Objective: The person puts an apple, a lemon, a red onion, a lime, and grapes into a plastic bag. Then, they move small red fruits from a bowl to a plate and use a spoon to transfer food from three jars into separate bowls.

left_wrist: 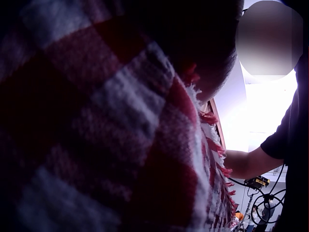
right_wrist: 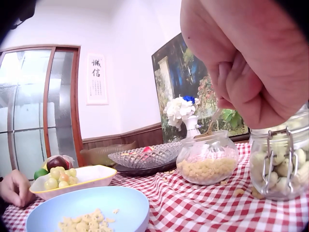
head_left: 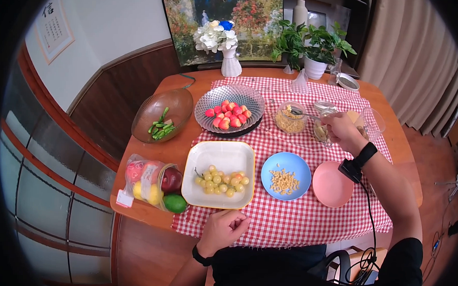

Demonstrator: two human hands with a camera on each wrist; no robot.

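My right hand (head_left: 343,130) grips the handle of a spoon (head_left: 308,115), whose bowl end lies at the mouth of a round glass jar (head_left: 290,126) of small macaroni. In the right wrist view the curled fingers are above a clasp-lid glass jar (right_wrist: 280,166) of pale, rounded pieces. Nearer me, loose macaroni (head_left: 284,182) lies in a blue plate (head_left: 303,164). Beside it stands a bare pink plate (head_left: 332,184). The left hand (head_left: 224,228) rests loosely curled at the table's front edge, holding nothing; checkered cloth fills most of the left wrist view.
A white dish (head_left: 193,164) holds grapes. Behind it is a glass bowl (head_left: 204,105) of red fruit; a brown bowl (head_left: 179,102) with green vegetables stands left. A fallen container (head_left: 148,180) of fruit lies front left. Vases and a potted plant (head_left: 315,65) line the back.
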